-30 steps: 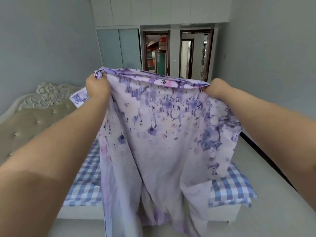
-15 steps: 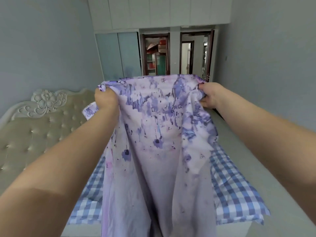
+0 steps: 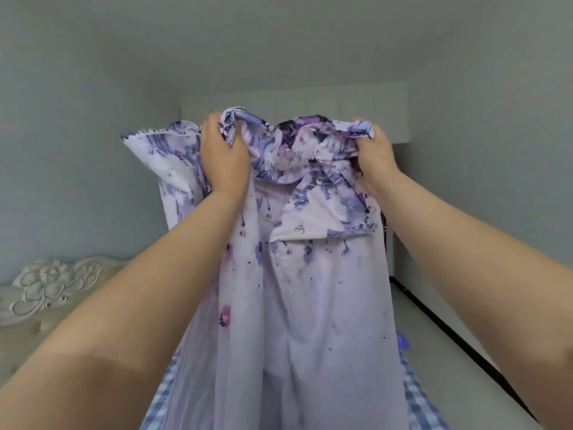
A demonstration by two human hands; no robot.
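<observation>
A white sheet with purple and blue flower print (image 3: 297, 321) hangs in front of me from both raised hands. My left hand (image 3: 224, 156) grips a bunched part of its top edge, and a loose corner sticks out to the left of that hand. My right hand (image 3: 373, 156) grips the other bunched part of the top edge. Between the hands the cloth sags in folds. The rest falls straight down over the bed and hides the doors behind it.
A bed with a blue and white checked sheet (image 3: 417, 401) lies below the hanging cloth. Its carved cream headboard (image 3: 46, 290) is at the lower left. White upper cabinets (image 3: 310, 107) run along the far wall. Bare floor (image 3: 465, 367) runs along the right.
Both hands have risen and come closer together, bunching the sheet's top edge. The view has tilted up, so the doors are now hidden behind the cloth.
</observation>
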